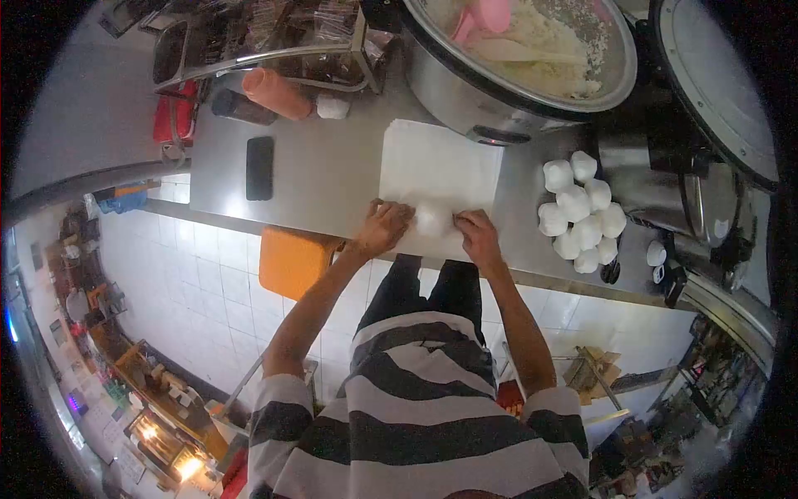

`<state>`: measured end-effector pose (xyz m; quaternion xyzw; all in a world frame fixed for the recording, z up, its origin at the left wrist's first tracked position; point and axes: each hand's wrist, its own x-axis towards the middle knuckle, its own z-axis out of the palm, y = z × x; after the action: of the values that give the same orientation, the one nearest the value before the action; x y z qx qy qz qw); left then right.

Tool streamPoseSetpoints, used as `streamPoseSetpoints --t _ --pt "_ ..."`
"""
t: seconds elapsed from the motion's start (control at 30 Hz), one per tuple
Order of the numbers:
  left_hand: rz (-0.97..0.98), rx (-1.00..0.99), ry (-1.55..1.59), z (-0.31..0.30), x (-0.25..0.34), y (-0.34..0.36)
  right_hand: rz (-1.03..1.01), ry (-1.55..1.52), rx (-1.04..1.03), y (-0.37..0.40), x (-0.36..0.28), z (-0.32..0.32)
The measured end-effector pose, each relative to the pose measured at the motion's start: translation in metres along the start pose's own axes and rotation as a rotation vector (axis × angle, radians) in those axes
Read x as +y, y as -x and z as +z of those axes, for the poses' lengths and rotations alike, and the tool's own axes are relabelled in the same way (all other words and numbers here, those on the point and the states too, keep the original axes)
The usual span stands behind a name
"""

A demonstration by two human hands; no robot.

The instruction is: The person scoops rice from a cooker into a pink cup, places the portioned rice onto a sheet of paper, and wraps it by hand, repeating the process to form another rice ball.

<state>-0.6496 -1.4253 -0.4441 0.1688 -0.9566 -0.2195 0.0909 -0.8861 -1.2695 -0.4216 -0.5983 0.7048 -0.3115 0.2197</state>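
A rounded white bundle (432,219), slightly blurred, lies between my hands near the counter's front edge. It rests on the lower part of a stack of white paper sheets (440,158). My left hand (386,226) has its fingers closed at the bundle's left side, on the white wrapping paper. On the opposite side, my right hand (476,233) pinches the paper with thumb and fingertips. White on white hides the exact paper edges. To the right sits a pile of several similar white wrapped bundles (573,202).
A large rice cooker (453,91) stands behind the paper, holding rice (540,62), a pale paddle (528,51) and a pink scoop (489,15). Left are a black phone (259,169), an orange bottle (277,93) and a rack (274,58). An orange stool (293,262) stands below.
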Motion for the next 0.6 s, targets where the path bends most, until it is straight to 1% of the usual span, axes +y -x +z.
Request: streamPoseSetpoints --t 0.07,0.13,0.17,0.2,0.23,0.27,0.3,0.33,0.37,0.43,0.47,0.53,0.57,0.6 --pt "0.008 0.027 -0.059 0.006 0.000 -0.003 -0.012 0.019 -0.003 -0.003 0.004 0.002" --pt "-0.024 0.143 0.043 0.010 0.000 -0.010 0.001 -0.025 0.023 -0.007 0.004 0.004" --pt "-0.028 0.142 0.043 0.011 0.000 -0.014 0.016 -0.066 0.050 -0.009 0.004 0.004" --pt "-0.102 0.126 0.115 0.011 -0.001 -0.018 0.017 -0.068 0.046 -0.012 0.003 0.006" --pt "-0.174 0.111 0.187 0.011 -0.001 -0.023 0.032 -0.086 0.095 -0.014 0.004 0.009" --pt "-0.176 0.110 0.188 0.010 0.001 -0.029 0.047 -0.104 0.144 -0.018 0.006 0.011" --pt "-0.213 0.182 0.246 0.010 0.003 -0.034 0.048 -0.105 0.143 -0.020 0.007 0.012" --pt "-0.250 0.254 0.302 0.011 0.002 -0.036 0.091 -0.112 0.101 -0.023 0.009 0.014" --pt "-0.249 0.252 0.303 0.010 -0.002 -0.040 0.135 -0.119 0.061 -0.025 0.012 0.015" --pt "-0.157 0.129 0.287 0.008 -0.009 -0.049 0.160 -0.121 0.047 -0.028 0.015 0.016" --pt "-0.155 0.130 0.287 0.006 -0.010 -0.054 0.180 -0.123 0.033 -0.031 0.015 0.016" --pt "-0.342 -0.069 0.303 0.002 -0.007 -0.063 0.207 -0.132 0.039 -0.034 0.013 0.018" --pt "-0.342 -0.066 0.301 -0.003 -0.001 -0.069 0.230 -0.140 0.046 -0.037 0.011 0.017" --pt "-0.440 -0.025 0.360 -0.008 0.007 -0.074 0.228 -0.140 0.050 -0.040 0.007 0.016"
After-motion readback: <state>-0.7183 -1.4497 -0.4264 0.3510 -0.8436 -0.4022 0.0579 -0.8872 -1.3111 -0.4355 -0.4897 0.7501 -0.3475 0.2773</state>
